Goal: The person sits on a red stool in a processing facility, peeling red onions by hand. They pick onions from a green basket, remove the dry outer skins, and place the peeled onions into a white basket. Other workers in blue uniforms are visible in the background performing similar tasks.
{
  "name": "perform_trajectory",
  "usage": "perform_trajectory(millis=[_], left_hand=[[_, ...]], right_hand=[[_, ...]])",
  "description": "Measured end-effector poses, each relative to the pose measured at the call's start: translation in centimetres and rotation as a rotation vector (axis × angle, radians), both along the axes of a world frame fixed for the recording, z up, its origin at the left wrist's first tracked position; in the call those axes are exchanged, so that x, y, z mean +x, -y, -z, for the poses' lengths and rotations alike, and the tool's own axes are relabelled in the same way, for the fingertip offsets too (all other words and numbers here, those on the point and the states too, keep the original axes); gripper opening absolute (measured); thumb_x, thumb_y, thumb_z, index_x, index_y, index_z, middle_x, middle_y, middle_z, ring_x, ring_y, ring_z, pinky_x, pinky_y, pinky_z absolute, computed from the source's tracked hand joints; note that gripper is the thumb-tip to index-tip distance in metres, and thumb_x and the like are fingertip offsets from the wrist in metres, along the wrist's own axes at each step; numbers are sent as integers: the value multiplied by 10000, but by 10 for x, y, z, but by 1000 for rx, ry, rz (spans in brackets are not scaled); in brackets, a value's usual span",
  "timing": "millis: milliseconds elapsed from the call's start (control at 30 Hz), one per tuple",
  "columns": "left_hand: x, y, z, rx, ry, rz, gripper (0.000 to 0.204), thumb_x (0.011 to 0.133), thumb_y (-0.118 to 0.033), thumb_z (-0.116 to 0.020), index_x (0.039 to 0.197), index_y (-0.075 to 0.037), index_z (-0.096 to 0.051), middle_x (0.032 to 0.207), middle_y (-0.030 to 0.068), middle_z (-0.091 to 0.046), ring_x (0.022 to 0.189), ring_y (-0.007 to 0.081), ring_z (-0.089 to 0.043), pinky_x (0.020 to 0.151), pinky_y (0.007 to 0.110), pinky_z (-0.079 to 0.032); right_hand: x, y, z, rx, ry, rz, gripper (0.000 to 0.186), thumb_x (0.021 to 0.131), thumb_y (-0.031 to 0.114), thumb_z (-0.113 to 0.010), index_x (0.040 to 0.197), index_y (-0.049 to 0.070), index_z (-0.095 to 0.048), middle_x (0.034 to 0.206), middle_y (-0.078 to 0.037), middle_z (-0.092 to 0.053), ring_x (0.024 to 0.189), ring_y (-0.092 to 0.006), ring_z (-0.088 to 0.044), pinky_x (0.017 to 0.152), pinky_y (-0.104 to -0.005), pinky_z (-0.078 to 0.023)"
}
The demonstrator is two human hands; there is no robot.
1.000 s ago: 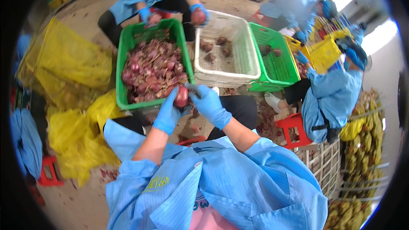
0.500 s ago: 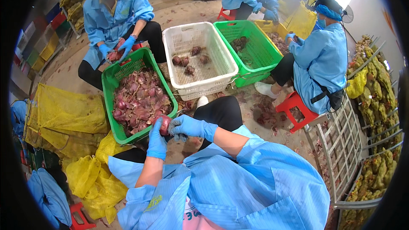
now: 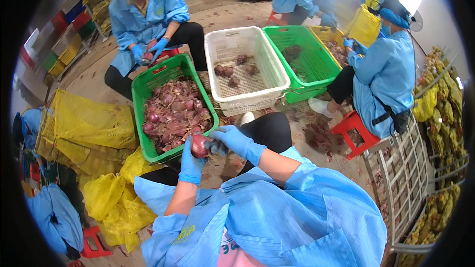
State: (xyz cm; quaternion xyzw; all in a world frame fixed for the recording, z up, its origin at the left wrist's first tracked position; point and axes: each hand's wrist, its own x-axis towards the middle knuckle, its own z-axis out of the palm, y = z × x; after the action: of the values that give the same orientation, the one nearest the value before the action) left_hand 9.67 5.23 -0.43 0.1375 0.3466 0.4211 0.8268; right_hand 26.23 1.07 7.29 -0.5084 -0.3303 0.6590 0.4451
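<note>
My gloved left hand (image 3: 191, 163) is wrapped round a red onion (image 3: 200, 146), just past the front edge of a green crate (image 3: 209, 113) heaped with onions (image 3: 173, 109). My gloved right hand (image 3: 230, 141) is curled at the onion's right side, its fingertips dark and close against it; whatever they may hold is too small to make out. Behind, a white crate (image 3: 267, 76) holds several onions on its perforated floor. A second green crate (image 3: 307, 62) stands to its right with a few dark onions inside.
A co-worker (image 3: 148, 20) sits opposite, handling an onion; another (image 3: 381, 74) sits right on a red stool (image 3: 354, 133), others farther back. Yellow mesh bags (image 3: 94, 118) lie left. A metal grid (image 3: 398, 178) and racks of filled sacks (image 3: 440, 99) line the right.
The camera's view has tilted up, bringing more of the room in. My hands stay on the onion, turned slightly. The opposite co-worker's hands have come together beside the green crate.
</note>
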Motion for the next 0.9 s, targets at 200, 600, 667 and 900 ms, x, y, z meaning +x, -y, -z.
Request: perform_trajectory(millis=[200,600,667,900], left_hand=[[-3,3,18,28,51,62,429,921,-342,-467,1240,-58,-499,1181,106,-550,1045,238,-539,913,376,-440],[22,10,-6,390,-307,-23,281,919,-203,-481,1087,-2,-583,1080,93,-596,965,176,-562,888,295,-440],[22,1,6,264,-317,-70,278,914,-239,-482,1022,-14,-603,1037,86,-611,926,172,-572,847,293,-452],[-32,-64,-16,272,-254,-72,309,918,-295,-464,842,-37,-616,882,102,-658,854,190,-627,769,334,-491]], right_hand=[[-14,1,31,138,449,-162,702,784,402,-653,1293,-21,-418,1221,-202,-522,1132,-262,-507,961,-325,-393],[-12,-2,28,82,676,-230,758,637,459,-717,1188,-9,-489,1090,-194,-591,1009,-280,-583,881,-334,-445],[-8,-4,35,151,601,-268,762,636,466,-715,1188,-13,-499,1079,-180,-596,994,-268,-584,875,-331,-447],[-28,-9,77,-190,-257,-260,397,847,234,-556,1156,-14,-525,1065,-101,-606,967,-176,-593,857,-299,-468]])
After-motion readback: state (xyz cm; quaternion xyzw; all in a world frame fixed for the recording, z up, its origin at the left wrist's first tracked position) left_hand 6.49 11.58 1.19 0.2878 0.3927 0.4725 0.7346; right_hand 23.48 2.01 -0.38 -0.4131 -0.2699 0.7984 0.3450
